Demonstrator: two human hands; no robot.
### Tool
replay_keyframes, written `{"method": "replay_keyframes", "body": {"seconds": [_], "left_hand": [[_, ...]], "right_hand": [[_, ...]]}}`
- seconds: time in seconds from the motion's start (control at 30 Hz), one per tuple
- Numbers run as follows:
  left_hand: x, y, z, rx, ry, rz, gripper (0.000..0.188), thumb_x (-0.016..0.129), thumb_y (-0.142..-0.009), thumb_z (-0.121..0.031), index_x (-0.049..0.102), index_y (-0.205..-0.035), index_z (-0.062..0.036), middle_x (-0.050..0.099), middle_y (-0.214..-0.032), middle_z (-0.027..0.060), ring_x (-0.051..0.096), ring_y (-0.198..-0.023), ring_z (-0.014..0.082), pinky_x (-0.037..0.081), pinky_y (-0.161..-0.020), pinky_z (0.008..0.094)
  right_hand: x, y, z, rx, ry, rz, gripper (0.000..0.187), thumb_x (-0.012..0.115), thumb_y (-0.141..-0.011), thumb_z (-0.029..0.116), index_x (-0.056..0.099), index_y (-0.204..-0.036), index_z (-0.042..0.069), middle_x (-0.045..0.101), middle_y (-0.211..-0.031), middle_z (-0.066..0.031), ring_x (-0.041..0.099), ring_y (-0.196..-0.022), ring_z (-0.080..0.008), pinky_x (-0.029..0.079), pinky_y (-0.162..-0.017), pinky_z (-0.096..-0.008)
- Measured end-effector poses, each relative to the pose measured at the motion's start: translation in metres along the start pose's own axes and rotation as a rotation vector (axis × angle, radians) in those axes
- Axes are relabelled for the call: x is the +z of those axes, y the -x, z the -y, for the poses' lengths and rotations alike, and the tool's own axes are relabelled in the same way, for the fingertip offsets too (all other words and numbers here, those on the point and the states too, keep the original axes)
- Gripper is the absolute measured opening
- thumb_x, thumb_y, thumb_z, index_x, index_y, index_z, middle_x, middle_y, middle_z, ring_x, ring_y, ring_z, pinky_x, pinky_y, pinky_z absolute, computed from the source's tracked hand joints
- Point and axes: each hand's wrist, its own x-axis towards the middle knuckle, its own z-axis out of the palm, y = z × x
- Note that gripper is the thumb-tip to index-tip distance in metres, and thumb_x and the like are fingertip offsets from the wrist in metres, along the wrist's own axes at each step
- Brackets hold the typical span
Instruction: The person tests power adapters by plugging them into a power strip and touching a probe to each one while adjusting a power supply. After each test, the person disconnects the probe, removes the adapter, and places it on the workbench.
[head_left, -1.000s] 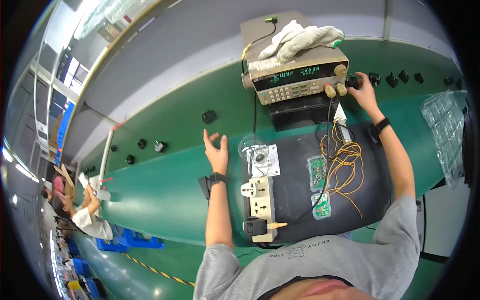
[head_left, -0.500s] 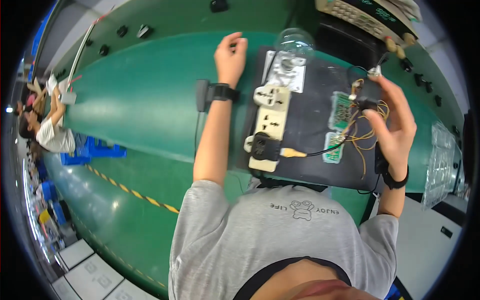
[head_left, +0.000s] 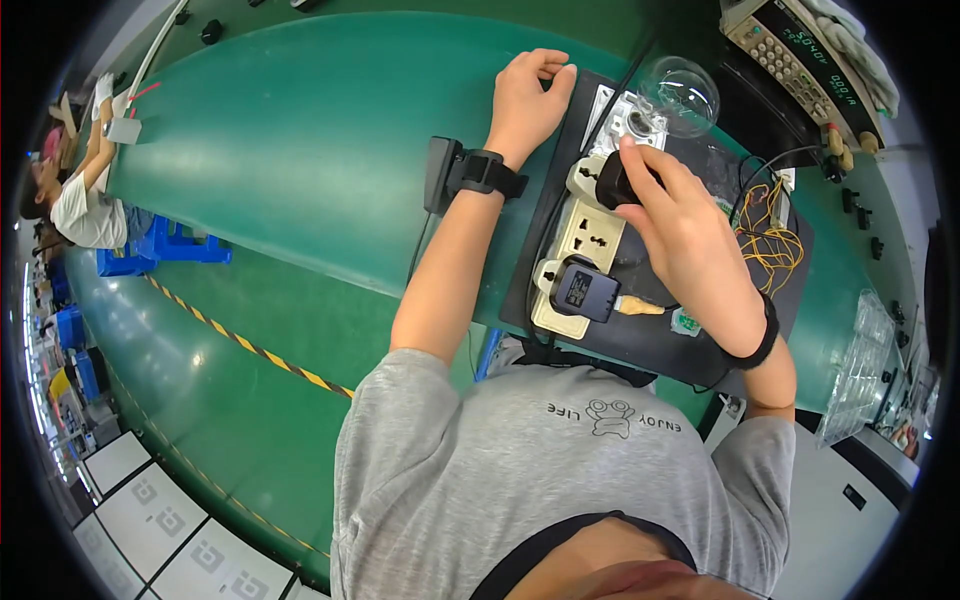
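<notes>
The head view shows a long green desk [head_left: 300, 150], with a black mat [head_left: 640, 338] lying along its near edge. By the mat's left edge sits a cream multi-socket power strip [head_left: 578, 245]. The right hand [head_left: 700, 230] reaches over it, thumb and fingers closed on a black power adapter [head_left: 618, 182]; the left hand [head_left: 527, 100] rests just outside the mat's far left corner, loosely curled, a gap at the thumb, nothing seen in it. The held adapter is at the white plug converter [head_left: 584, 175] on the strip's far end. The step looks like plugging in; its prongs are hidden, so whether they are seated cannot be told. The next move seems to call for prongs squared to the slots and a straight push.

As for writing, the grey T-shirt [head_left: 560, 450] carries a printed slogan, the bench instrument [head_left: 800, 65] toward the desk's far right lit green digits, and the plugged-in adapter [head_left: 587, 290] a pale printed label. No brand is legible.
</notes>
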Motion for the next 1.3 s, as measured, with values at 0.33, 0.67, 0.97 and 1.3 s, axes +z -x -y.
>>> {"method": "replay_keyframes", "body": {"seconds": [0.33,0.67,0.97,1.3], "left_hand": [[-0.004,0.0,-0.004,0.011,0.028,0.013,0.018,0.065,-0.08,-0.016,0.066,-0.089,-0.0004,0.065,-0.08,0.0104,0.062,-0.072,0.0163,0.05,-0.067,0.028],[-0.061,0.085,-0.084,0.046,0.233,0.223,0.021,0.065,-0.081,-0.011,0.061,-0.096,0.0026,0.062,-0.093,0.0087,0.058,-0.093,0.0177,0.045,-0.08,0.0301],[-0.081,0.118,-0.101,0.15,0.011,0.753,0.053,0.084,-0.056,-0.018,0.062,-0.102,-0.0022,0.061,-0.106,0.0116,0.057,-0.099,0.027,0.044,-0.087,0.0359],[-0.074,0.117,-0.097,0.1,0.061,0.755,0.051,0.084,-0.055,-0.013,0.062,-0.099,0.0015,0.062,-0.103,0.0139,0.058,-0.097,0.0278,0.045,-0.086,0.0358]], "right_hand": [[0.018,0.0,-0.001,-0.091,0.214,-0.017,0.046,0.064,-0.074,0.006,0.051,-0.117,-0.004,0.053,-0.111,-0.0143,0.053,-0.093,-0.0284,0.047,-0.079,-0.0348],[-0.004,0.096,-0.01,0.003,-0.339,0.057,0.04,0.069,-0.075,0.021,0.061,-0.109,0.002,0.061,-0.086,-0.0089,0.056,-0.074,-0.0251,0.042,-0.066,-0.0335],[0.004,0.067,-0.051,0.182,-0.202,-0.3,0.018,0.063,-0.079,0.01,0.067,-0.095,0.002,0.057,-0.07,-0.0091,0.054,-0.06,-0.0252,0.04,-0.057,-0.0337],[0.026,0.052,-0.047,0.122,-0.22,-0.386,0.017,0.061,-0.08,0.008,0.067,-0.096,0.003,0.059,-0.074,-0.0086,0.057,-0.067,-0.0259,0.043,-0.06,-0.0337]]}}
